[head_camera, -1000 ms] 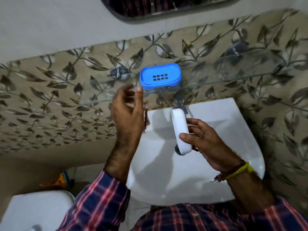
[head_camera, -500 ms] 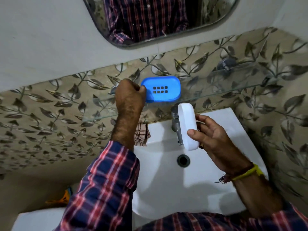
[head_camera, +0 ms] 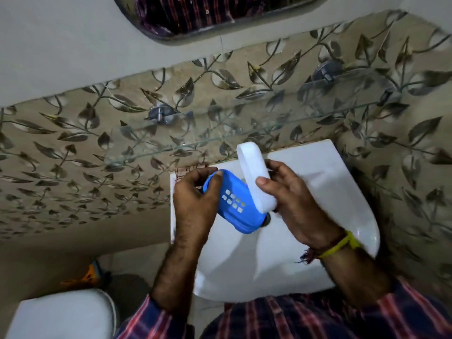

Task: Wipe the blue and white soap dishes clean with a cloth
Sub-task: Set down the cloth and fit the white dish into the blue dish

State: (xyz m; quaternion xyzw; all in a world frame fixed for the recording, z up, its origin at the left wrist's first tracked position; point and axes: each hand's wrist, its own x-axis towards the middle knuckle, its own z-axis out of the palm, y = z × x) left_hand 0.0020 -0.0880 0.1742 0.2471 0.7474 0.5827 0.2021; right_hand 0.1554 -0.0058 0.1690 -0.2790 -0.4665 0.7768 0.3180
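Observation:
My left hand [head_camera: 193,204] grips the blue soap dish [head_camera: 234,204] by its upper end, holding it tilted above the white sink [head_camera: 318,182]; the dish's drain holes face me. My right hand [head_camera: 291,201] holds the white soap dish [head_camera: 254,177] on edge, right beside the blue one and partly overlapping it. A checked cloth [head_camera: 193,168] peeks out behind my left hand at the sink's back left corner, mostly hidden.
A glass shelf [head_camera: 244,133] runs along the leaf-patterned wall above the sink, on metal brackets [head_camera: 159,113]. A mirror [head_camera: 208,15] hangs higher up. The sink drain [head_camera: 266,220] shows under the dishes. A white toilet tank [head_camera: 63,314] sits at lower left.
My left hand took the blue dish off the glass shelf and brought it down over the sink, next to the white dish in my right hand. The shelf now holds nothing.

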